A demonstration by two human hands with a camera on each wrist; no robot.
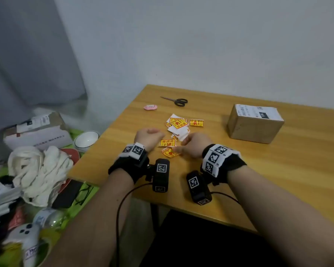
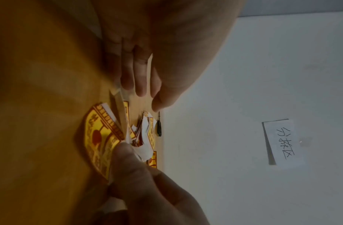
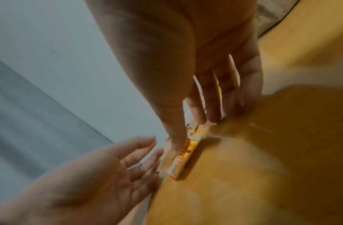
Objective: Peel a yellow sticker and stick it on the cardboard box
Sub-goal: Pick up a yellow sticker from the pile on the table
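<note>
Head view soft, evenly lit; wrist cams dim, blurry, prob. motion.

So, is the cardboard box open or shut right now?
Shut: the cardboard box has its top flat and closed, with a white shipping label across it.

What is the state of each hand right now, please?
Left hand: open, holding nothing.
Right hand: pinches a yellow sticker.
</note>
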